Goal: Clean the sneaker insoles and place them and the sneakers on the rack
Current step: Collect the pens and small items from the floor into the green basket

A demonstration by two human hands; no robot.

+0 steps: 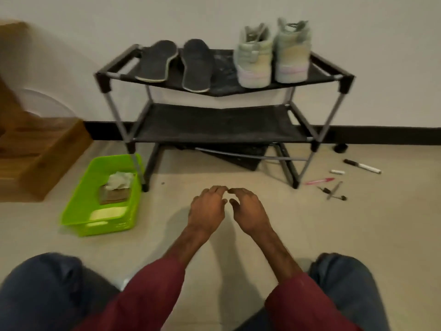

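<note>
Two dark insoles, one (158, 60) beside the other (197, 64), lie on the left of the top shelf of a black two-tier rack (223, 88). Two pale green sneakers, left (254, 59) and right (293, 52), stand heels toward me on the right of that shelf. My left hand (207, 209) and my right hand (249, 210) hover close together over the floor in front of the rack, fingers loosely curled and apart, holding nothing. Their fingertips nearly touch.
A lime green basket (78, 206) on the floor at the left holds a crumpled wipe (119, 179) and a brown brush-like block (114, 194). Pens and markers (362, 166) lie scattered at the right. A wooden box (35, 154) stands far left. My knees frame the bottom.
</note>
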